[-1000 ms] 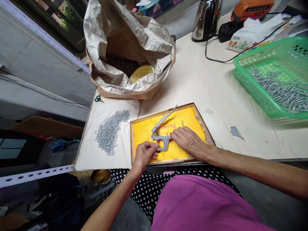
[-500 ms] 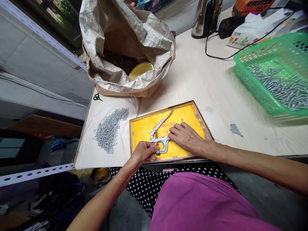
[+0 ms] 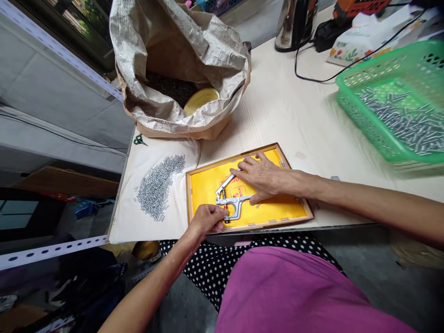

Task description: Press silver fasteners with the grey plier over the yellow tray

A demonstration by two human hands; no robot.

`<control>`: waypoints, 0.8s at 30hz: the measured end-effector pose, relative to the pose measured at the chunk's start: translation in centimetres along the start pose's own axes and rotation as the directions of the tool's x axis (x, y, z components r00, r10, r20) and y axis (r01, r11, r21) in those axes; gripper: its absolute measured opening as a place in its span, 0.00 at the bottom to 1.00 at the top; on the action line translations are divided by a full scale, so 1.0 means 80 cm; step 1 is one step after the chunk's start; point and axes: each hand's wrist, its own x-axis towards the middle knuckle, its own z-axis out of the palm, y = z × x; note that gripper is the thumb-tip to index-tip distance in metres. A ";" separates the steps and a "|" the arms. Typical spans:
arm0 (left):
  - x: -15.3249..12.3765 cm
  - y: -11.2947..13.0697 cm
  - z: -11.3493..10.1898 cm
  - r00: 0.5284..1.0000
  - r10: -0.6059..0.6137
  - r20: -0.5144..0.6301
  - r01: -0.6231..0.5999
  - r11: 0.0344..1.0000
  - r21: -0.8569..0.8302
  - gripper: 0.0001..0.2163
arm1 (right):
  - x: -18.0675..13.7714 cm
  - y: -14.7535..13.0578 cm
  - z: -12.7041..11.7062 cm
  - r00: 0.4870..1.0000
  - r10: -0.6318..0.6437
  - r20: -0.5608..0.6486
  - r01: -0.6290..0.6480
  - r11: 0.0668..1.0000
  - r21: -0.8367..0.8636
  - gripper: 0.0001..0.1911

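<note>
Grey snap-fastener pliers (image 3: 235, 202) with a red part at the jaw lie in a shallow wood-edged tray (image 3: 274, 223) with a yellow base. My left hand (image 3: 208, 218) is closed in a pinch at the jaw; what its fingertips hold is too small to make out. My right hand (image 3: 267, 178) spans the two spread handles, fingers on the upper one and thumb by the lower one. Beside the thumb lies a small ribbed metal piece (image 3: 258, 205). Similar bits lie along the tray's edges.
A heap of small silver metal pieces (image 3: 159, 189) lies on a white cloth at left. Behind it stand green-handled scissors (image 3: 139, 139) and an open woven sack (image 3: 180, 125) with a yellow dish (image 3: 201, 99) inside. At right is a green basket (image 3: 364, 134) of silver pieces; a kettle (image 3: 294, 27) stands behind.
My right hand has moved up and left from the lower handle's end to span both handles. The upper handle seems slightly lower. My left hand stays at the jaw.
</note>
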 end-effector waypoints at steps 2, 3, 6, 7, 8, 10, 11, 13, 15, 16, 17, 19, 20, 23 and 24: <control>0.001 0.000 0.000 1.000 -0.004 0.001 0.004 1.000 0.003 0.13 | -0.001 -0.002 -0.004 1.000 0.008 0.010 -0.008 1.000 -0.007 0.44; 0.002 0.000 0.000 1.000 -0.005 -0.002 0.005 1.000 0.007 0.13 | -0.001 -0.003 -0.005 1.000 0.012 0.014 -0.012 1.000 -0.005 0.42; 0.001 -0.003 0.000 1.000 0.000 -0.007 0.001 0.999 0.050 0.11 | -0.003 -0.006 -0.009 0.999 0.024 0.031 -0.024 1.000 0.007 0.37; -0.001 -0.004 -0.001 1.000 0.015 -0.016 -0.014 0.995 0.098 0.11 | -0.004 -0.007 -0.009 0.999 0.027 0.040 -0.028 1.000 0.014 0.35; -0.003 -0.006 -0.001 0.997 0.059 -0.047 -0.050 0.984 0.169 0.12 | -0.005 -0.008 -0.009 0.998 0.028 0.051 -0.029 0.999 0.024 0.33; -0.009 -0.008 0.001 0.952 0.262 -0.159 -0.188 0.908 0.374 0.12 | -0.008 -0.010 -0.009 0.998 0.021 0.066 -0.024 0.998 0.053 0.28; -0.012 -0.008 0.002 0.889 0.409 -0.207 -0.267 0.829 0.492 0.11 | -0.010 -0.011 -0.008 0.998 0.016 0.064 -0.021 0.997 0.068 0.26; -0.013 -0.005 0.008 0.709 0.674 -0.208 -0.384 0.615 0.689 0.10 | -0.012 -0.013 -0.007 0.999 0.009 0.038 -0.013 0.995 0.096 0.24; -0.008 0.003 0.017 0.578 0.810 -0.098 -0.444 0.413 0.795 0.18 | -0.013 -0.016 -0.007 1.000 0.001 -0.003 -0.001 0.993 0.120 0.23; -0.002 0.009 0.021 0.545 0.838 -0.037 -0.463 0.337 0.820 0.23 | -0.013 -0.018 -0.008 1.000 -0.005 -0.022 0.008 0.991 0.130 0.23; 0.004 0.014 0.025 0.530 0.848 0.013 -0.473 0.282 0.835 0.27 | -0.013 -0.020 -0.010 0.999 -0.012 -0.038 0.017 0.990 0.138 0.23; 0.017 0.026 0.031 0.534 0.843 0.067 -0.470 0.230 0.852 0.30 | -0.010 -0.024 -0.013 0.998 -0.019 -0.060 0.027 0.990 0.136 0.22; 0.022 0.031 0.032 0.541 0.838 0.073 -0.457 0.220 0.862 0.30 | -0.008 -0.026 -0.014 0.998 -0.015 -0.069 0.023 0.992 0.125 0.22; 0.029 0.042 0.033 0.543 0.837 0.065 -0.392 0.184 0.901 0.29 | -0.001 -0.029 -0.014 0.996 0.041 -0.082 -0.035 0.996 0.076 0.18; 0.028 0.045 0.032 0.543 0.838 0.063 -0.370 0.171 0.913 0.27 | 0.001 -0.029 -0.013 0.995 0.058 -0.085 -0.053 0.997 0.063 0.15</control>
